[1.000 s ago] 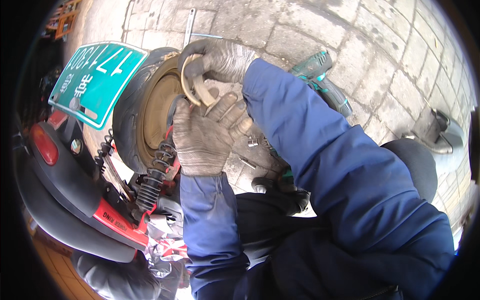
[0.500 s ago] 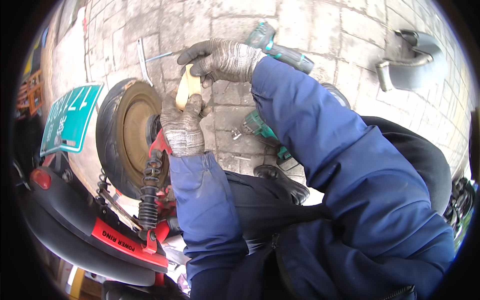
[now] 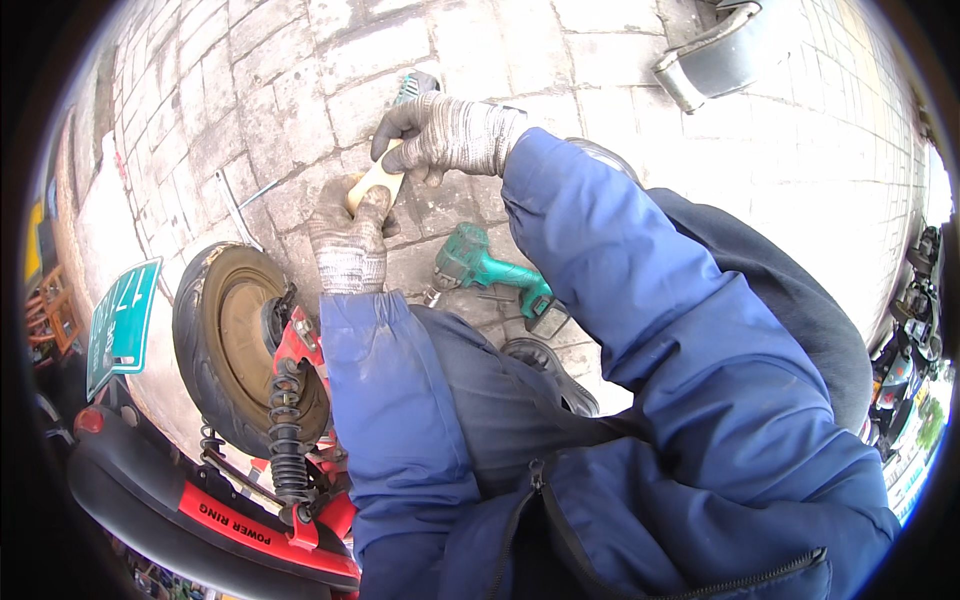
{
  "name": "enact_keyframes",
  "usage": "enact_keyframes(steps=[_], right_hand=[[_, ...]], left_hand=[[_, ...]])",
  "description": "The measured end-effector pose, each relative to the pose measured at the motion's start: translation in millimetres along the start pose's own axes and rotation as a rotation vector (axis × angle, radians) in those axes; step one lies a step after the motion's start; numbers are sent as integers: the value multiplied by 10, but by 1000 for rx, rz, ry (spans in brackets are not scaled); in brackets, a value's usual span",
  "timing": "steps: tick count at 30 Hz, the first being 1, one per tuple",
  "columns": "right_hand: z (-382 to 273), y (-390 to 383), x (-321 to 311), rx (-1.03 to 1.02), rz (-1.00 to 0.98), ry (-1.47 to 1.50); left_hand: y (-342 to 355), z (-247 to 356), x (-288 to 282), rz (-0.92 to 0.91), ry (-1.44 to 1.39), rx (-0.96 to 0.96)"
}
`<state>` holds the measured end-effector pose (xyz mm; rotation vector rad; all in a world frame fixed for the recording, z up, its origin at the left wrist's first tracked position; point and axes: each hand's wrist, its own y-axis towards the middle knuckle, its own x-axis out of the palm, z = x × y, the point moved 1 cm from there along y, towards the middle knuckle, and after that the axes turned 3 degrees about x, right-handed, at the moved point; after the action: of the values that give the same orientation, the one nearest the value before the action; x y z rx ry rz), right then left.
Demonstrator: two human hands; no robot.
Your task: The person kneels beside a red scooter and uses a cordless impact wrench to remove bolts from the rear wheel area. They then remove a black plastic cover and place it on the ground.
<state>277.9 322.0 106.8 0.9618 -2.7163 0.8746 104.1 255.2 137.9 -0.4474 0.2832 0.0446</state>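
Observation:
A pale yellow strip-like piece (image 3: 376, 184) runs slantwise between my two hands; its exact kind I cannot make out. My left hand (image 3: 350, 225), in a grey knit work glove with dark palm, is closed on its lower end. Gripping the upper end is my gloved right hand (image 3: 435, 138), its thumb and fingers pinched together. Below my right hand, a teal power drill (image 3: 485, 265) lies on the paving. Another teal and dark tool (image 3: 415, 86) is partly hidden behind that hand.
To the left lies a red-and-black scooter with its rear wheel (image 3: 240, 325), coil shock absorber (image 3: 287, 435) and green plate (image 3: 125, 312) facing me. A metal bar (image 3: 236, 208) rests on the paving beyond the wheel. A dark curved fender-like part (image 3: 715, 55) sits at the far right.
The view has shifted, so the wheel and drill appear lower and more of the drill shows. The yellow piece has turned from nearly upright to slanting, both hands still on it.

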Motion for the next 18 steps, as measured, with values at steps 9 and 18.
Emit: enact_keyframes(steps=[9,18], right_hand=[[80,-135,-112,-22,226,119],[343,-127,-195,-121,142,636]], left_hand=[[176,-47,215,-17,-233,-35],[216,-156,186,-32,-532,-49]])
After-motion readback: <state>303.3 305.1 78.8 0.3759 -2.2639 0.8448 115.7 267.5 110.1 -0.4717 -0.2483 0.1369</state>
